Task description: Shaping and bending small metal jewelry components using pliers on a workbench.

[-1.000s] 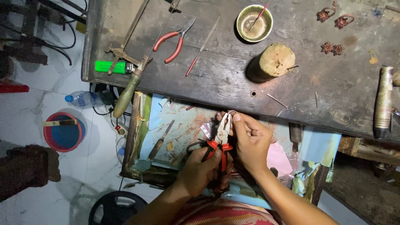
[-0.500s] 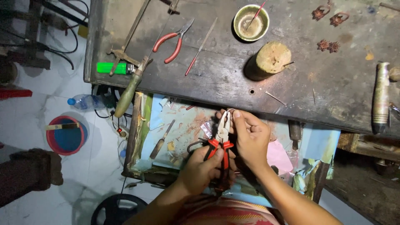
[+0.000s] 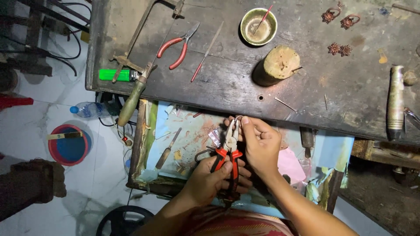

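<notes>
left hand (image 3: 205, 181) clamps the pliers (image 3: 227, 148); right hand (image 3: 260, 146) pinches a tiny wire piece (image 3: 236, 118) at their tip, which could spring loose.

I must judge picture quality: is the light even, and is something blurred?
Head view: light uneven, bright on the pale floor at left, dim over the dark workbench; the pliers in the left hand are sharp; the corners fall dark.

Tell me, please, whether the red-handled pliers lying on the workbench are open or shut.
Open: the red-handled pliers lie flat on the workbench with their handles spread apart; neither hand touches them.
</notes>
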